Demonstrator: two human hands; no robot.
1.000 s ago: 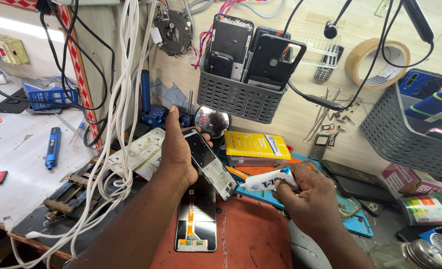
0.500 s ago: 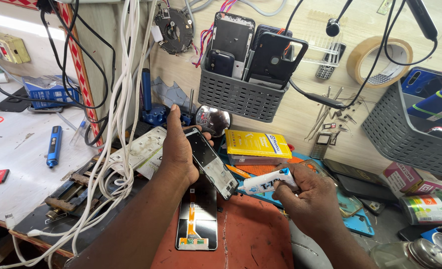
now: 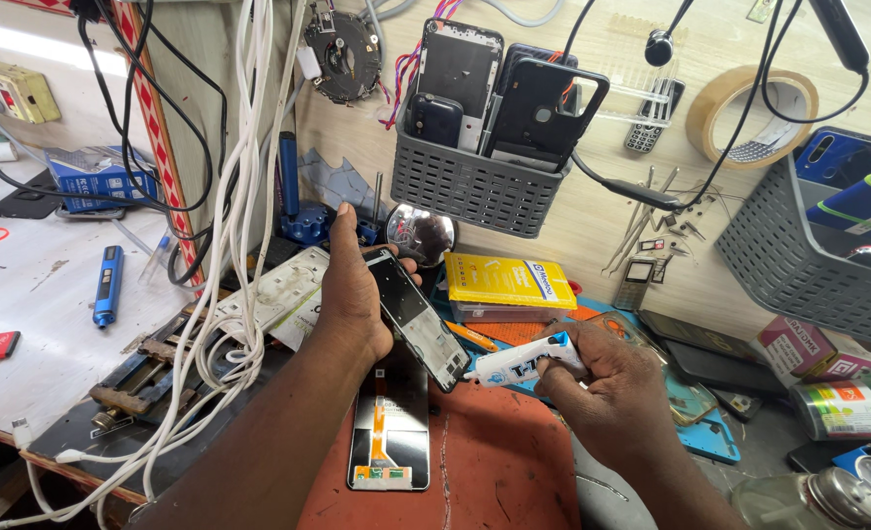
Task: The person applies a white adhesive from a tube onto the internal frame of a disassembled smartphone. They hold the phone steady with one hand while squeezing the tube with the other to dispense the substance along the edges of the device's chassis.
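White glue tube (image 3: 517, 360) in right hand (image 3: 607, 393), phone frame (image 3: 418, 319) in left hand (image 3: 352, 294)

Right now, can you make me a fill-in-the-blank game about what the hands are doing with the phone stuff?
1. The left hand holds a phone frame tilted above the ____ work mat.
2. The right hand squeezes a white ____ of glue with its nozzle at the frame's lower end.
3. A phone screen panel with an orange ribbon cable lies flat ____ the frame.
4. The grey basket on the wall holds several ____.

Missing words: red; tube; under; phones
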